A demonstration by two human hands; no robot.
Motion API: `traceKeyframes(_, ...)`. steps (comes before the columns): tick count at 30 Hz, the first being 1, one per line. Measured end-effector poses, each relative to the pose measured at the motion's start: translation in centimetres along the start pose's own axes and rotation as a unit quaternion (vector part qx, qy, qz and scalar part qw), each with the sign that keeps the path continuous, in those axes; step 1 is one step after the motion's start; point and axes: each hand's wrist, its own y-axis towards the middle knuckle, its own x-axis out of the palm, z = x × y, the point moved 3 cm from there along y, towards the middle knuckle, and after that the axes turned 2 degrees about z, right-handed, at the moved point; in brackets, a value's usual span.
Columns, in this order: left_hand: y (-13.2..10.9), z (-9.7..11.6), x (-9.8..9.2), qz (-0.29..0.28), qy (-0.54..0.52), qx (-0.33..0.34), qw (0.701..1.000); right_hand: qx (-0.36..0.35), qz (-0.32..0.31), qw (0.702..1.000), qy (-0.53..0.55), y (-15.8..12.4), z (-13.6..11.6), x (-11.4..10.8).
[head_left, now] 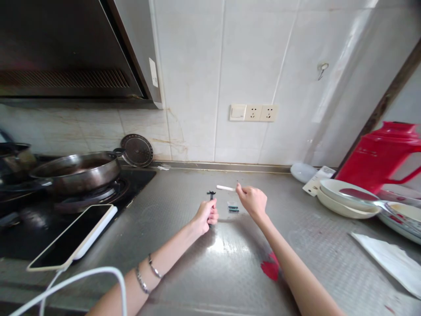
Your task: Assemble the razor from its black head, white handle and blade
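Observation:
My left hand (204,215) is closed around a thin black handle with a small T-shaped head (211,193) sticking up above the thumb. Its lower end shows just under the fist. In my right hand (254,201), also closed, is a slim white stick (225,188) that points left toward the black head without touching it. On the metal counter between the two hands lies a small clear packet (233,207) with dark green strips in it. What kind of tools the handle and the stick are I cannot tell.
On the left, a steel pan (79,171) sits on the stove, and a phone (74,239) with a white cable lies in front. Stacked plates (348,213), a red jug (378,158) and a white cloth (388,261) are on the right. A red patch (270,267) shows beside my right forearm.

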Motion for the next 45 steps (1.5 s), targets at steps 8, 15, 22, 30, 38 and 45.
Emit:
traceKeyframes(8, -0.1, -0.3, 0.1, 0.004, -0.024, 0.029, 0.999, -0.041, 0.032, 0.999, 0.009, -0.3, 0.4, 0.7)
traceKeyframes(15, -0.4, -0.6, 0.3, 0.006, -0.029, 0.002, 1.000, -0.055, 0.047, 0.997, 0.033, -0.5, -0.8, 0.6)
traceKeyframes(22, -0.4, -0.3, 0.3, 0.008, -0.068, -0.031, 0.997, -0.073, 0.067, 0.995, 0.017, -0.5, 0.2, 0.8)
traceKeyframes(30, -0.8, -1.1, 1.1, 0.000, -0.023, -0.024, 0.999, -0.112, 0.084, 0.990, 0.029, -0.5, -1.2, 0.3)
traceKeyframes(38, -0.6, -0.8, 0.6, 0.004, -0.046, -0.019, 0.999, -0.058, 0.088, 0.993, 0.048, -0.2, 0.4, 0.3)
traceKeyframes(45, -1.2, -0.3, 1.1, -0.006, -0.018, 0.016, 1.000, -0.051, 0.063, 0.994, 0.076, -0.3, 0.1, 0.7)
